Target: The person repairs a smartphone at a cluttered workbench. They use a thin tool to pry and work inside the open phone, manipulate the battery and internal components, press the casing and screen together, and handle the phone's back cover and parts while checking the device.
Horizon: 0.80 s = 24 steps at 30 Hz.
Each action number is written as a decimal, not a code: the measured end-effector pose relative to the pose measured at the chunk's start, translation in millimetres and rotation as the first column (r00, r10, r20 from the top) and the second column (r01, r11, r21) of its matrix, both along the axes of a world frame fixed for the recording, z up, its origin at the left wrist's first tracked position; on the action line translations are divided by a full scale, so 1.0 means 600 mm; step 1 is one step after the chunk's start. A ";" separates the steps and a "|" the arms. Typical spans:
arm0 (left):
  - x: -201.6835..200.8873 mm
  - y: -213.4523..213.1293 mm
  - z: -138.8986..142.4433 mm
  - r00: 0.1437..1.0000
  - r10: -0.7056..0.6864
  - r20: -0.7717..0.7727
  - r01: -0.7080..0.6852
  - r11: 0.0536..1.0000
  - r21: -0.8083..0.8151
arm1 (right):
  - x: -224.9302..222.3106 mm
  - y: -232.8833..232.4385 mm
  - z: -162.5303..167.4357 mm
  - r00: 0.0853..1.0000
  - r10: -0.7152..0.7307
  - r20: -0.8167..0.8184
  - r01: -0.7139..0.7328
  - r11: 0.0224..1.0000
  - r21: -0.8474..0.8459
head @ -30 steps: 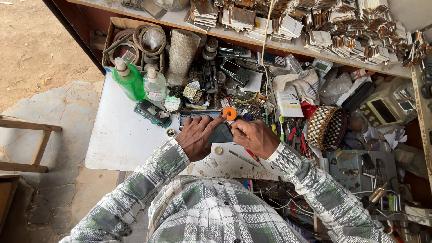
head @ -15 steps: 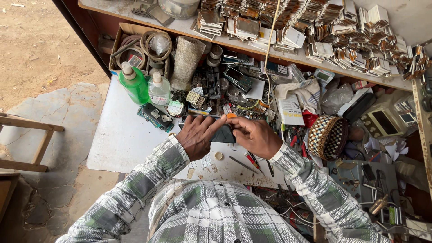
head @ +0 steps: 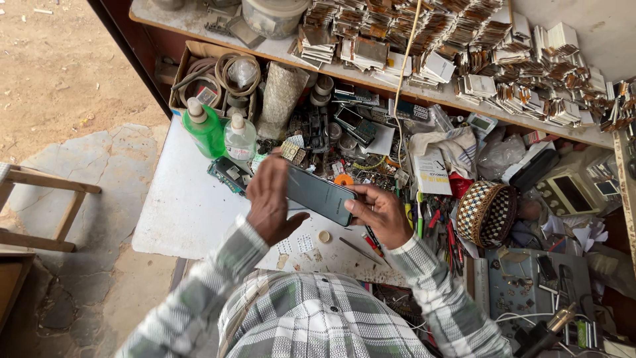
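A dark smartphone (head: 321, 194) is held flat above the white worktop (head: 185, 212), between both hands. My left hand (head: 268, 202) grips its left end, fingers curled over the top edge. Its right end is pinched by my right hand (head: 377, 212), thumb on the edge. Both sleeves are green-grey plaid. An orange tape roll (head: 343, 179) lies just beyond the phone. Below the phone a thin screwdriver (head: 361, 251) and a small round cap (head: 324, 236) rest on the worktop.
A green bottle (head: 205, 129) and a clear bottle (head: 240, 137) stand at the back left. Loose parts, tools and circuit boards crowd the bench. A patterned woven cap (head: 487, 213) sits to the right. Stacks of small parts (head: 464, 46) fill the shelf. A wooden stool (head: 36, 212) stands left.
Both hands have lifted the phone higher and tilted it flatter toward me. The camera has moved closer and shifted slightly.
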<state>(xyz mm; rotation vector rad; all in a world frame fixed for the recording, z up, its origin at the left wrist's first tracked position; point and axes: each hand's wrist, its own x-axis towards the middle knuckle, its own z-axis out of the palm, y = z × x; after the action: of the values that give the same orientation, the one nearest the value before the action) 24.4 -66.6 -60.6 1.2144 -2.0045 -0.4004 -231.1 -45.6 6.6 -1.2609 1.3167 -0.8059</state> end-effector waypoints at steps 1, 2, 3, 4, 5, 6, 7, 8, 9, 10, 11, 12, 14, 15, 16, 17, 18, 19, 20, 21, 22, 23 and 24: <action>-0.004 0.012 -0.001 0.971 0.033 -0.237 -0.010 0.995 0.096 | 0.002 0.005 -0.008 0.999 -0.042 0.004 0.042 0.999 -0.011; -0.011 0.027 -0.002 0.886 0.091 -0.455 0.000 0.981 0.195 | 0.007 0.012 -0.017 0.997 -0.080 0.009 0.081 0.997 -0.019; -0.016 0.038 -0.002 0.749 0.173 -0.640 0.028 0.956 0.291 | 0.012 0.020 -0.026 0.993 -0.113 0.013 0.113 0.993 -0.023; -0.021 0.042 -0.002 0.568 0.323 -0.756 0.189 0.844 0.502 | 0.020 0.030 -0.035 0.992 -0.118 0.050 0.121 0.991 -0.058; -0.028 0.044 -0.002 0.374 0.505 -0.778 0.385 0.678 0.626 | 0.028 0.040 -0.045 0.989 -0.121 0.088 0.129 0.988 -0.090; -0.034 0.043 -0.002 0.193 0.685 -0.702 0.593 0.488 0.640 | 0.035 0.048 -0.053 0.984 -0.122 0.127 0.138 0.983 -0.124; -0.040 0.042 -0.001 0.162 0.678 -0.717 0.619 0.496 0.609 | 0.039 0.055 -0.059 0.994 -0.081 0.068 0.092 0.979 -0.180; -0.046 0.039 0.000 0.129 0.669 -0.732 0.645 0.504 0.574 | 0.044 0.060 -0.063 0.999 -0.043 0.006 0.044 0.971 -0.235; -0.051 0.038 0.000 0.094 0.660 -0.745 0.670 0.512 0.538 | 0.046 0.063 -0.065 0.998 -0.009 -0.059 -0.009 0.958 -0.287; -0.056 0.040 -0.001 0.088 0.645 -0.759 0.670 0.526 0.524 | 0.047 0.066 -0.064 0.996 0.012 -0.083 -0.037 0.950 -0.310; -0.061 0.040 -0.003 0.083 0.628 -0.773 0.669 0.540 0.511 | 0.047 0.068 -0.062 0.994 0.030 -0.107 -0.065 0.941 -0.332; -0.063 0.041 -0.005 0.080 0.611 -0.787 0.668 0.553 0.497 | 0.047 0.069 -0.057 0.990 0.047 -0.131 -0.091 0.931 -0.355; -0.064 0.043 -0.012 0.065 0.591 -0.804 0.679 0.565 0.469 | 0.044 0.070 -0.045 0.966 0.099 -0.241 -0.183 0.916 -0.356; -0.065 0.044 -0.016 0.056 0.579 -0.813 0.685 0.570 0.454 | 0.041 0.071 -0.037 0.947 0.123 -0.296 -0.228 0.907 -0.353; -0.065 0.043 -0.019 0.067 0.577 -0.814 0.675 0.574 0.463 | 0.039 0.072 -0.029 0.947 0.154 -0.281 -0.258 0.886 -0.385; -0.065 0.040 -0.022 0.077 0.575 -0.815 0.667 0.578 0.471 | 0.036 0.073 -0.021 0.945 0.186 -0.269 -0.288 0.863 -0.416; -0.065 0.039 -0.024 0.086 0.571 -0.816 0.658 0.583 0.477 | 0.035 0.073 -0.015 0.942 0.218 -0.257 -0.316 0.837 -0.447; -0.066 0.041 -0.024 0.097 0.552 -0.828 0.649 0.596 0.473 | 0.037 0.072 -0.011 0.932 0.197 -0.304 -0.317 0.851 -0.420; -0.067 0.041 -0.024 0.107 0.530 -0.841 0.639 0.612 0.466 | 0.039 0.070 -0.007 0.919 0.178 -0.352 -0.317 0.862 -0.394; -0.068 0.041 -0.022 0.118 0.506 -0.854 0.630 0.627 0.458 | 0.041 0.068 -0.005 0.903 0.159 -0.398 -0.317 0.873 -0.370; -0.068 0.041 -0.020 0.108 0.500 -0.860 0.620 0.642 0.451 | 0.044 0.066 -0.004 0.897 0.152 -0.415 -0.324 0.865 -0.384; -0.069 0.040 -0.018 0.097 0.494 -0.864 0.609 0.657 0.444 | 0.046 0.063 -0.003 0.890 0.149 -0.431 -0.335 0.855 -0.397; -0.069 0.040 -0.015 0.086 0.488 -0.869 0.597 0.673 0.437 | 0.048 0.061 -0.004 0.883 0.146 -0.447 -0.346 0.844 -0.409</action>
<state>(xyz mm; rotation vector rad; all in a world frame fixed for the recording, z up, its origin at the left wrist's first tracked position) -16.8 -42.6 -69.5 0.7131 -0.4471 -1.7609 -202.1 -9.2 4.5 -2.0437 1.2619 -0.7284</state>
